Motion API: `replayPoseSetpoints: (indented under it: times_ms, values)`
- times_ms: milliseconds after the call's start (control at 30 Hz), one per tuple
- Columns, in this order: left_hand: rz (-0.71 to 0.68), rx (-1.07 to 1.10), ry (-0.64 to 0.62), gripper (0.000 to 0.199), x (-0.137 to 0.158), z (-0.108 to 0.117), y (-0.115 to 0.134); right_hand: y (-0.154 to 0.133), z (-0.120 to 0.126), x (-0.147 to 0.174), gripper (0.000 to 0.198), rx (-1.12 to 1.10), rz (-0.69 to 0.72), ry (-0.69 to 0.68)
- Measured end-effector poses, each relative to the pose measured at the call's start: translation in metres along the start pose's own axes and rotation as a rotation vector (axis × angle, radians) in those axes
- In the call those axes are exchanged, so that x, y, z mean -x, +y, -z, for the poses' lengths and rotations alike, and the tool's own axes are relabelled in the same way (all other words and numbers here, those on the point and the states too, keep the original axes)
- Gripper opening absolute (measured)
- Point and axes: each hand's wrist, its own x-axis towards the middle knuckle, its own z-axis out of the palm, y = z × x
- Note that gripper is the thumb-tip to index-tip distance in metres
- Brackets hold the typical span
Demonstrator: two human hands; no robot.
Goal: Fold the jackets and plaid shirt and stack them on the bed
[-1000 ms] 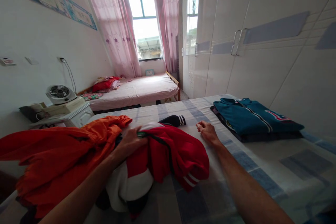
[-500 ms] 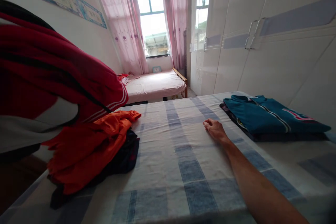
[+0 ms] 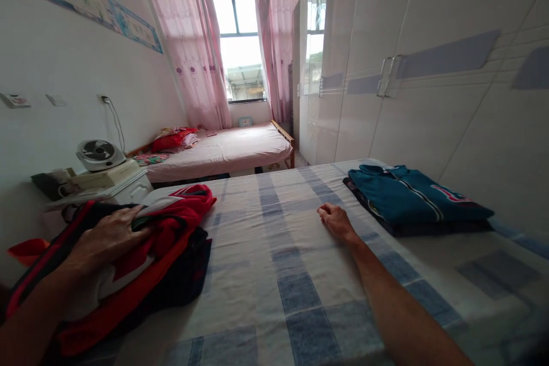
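Note:
My left hand (image 3: 105, 234) is at the left, its fingers closed on a red jacket (image 3: 171, 220) with white and dark parts. The jacket lies bunched on a pile. Under it show bits of an orange garment (image 3: 30, 250) and dark clothing (image 3: 195, 274). My right hand (image 3: 337, 220) rests on the checked bed sheet (image 3: 295, 274), fingers curled, with nothing visible in them. To its right, apart from it, lies a folded teal zip jacket (image 3: 416, 194) on top of darker folded clothes.
White wardrobe doors (image 3: 429, 108) line the right side. Beyond the bed stands a second bed (image 3: 231, 151) with a pink sheet, below a curtained window. A small fan (image 3: 100, 153) sits on a white cabinet (image 3: 137, 183) at the left.
The red jacket, raised at the left before, has come down onto the orange garment, and my left hand now shows on it. My right hand stays on the sheet. The view has shifted slightly.

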Motion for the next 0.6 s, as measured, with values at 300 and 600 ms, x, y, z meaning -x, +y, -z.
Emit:
replayPoseSetpoints:
  times_ms: [300, 600]
  values:
    - [-0.464, 0.289, 0.048, 0.039, 0.048, -0.025, 0.167, -0.003, 0.001, 0.003, 0.021, 0.009, -0.016, 0.017]
    - [-0.41, 0.39, -0.169, 0.034, 0.064, -0.094, 0.185, -0.007, 0.001, 0.004, 0.017, 0.0, 0.017, 0.076]
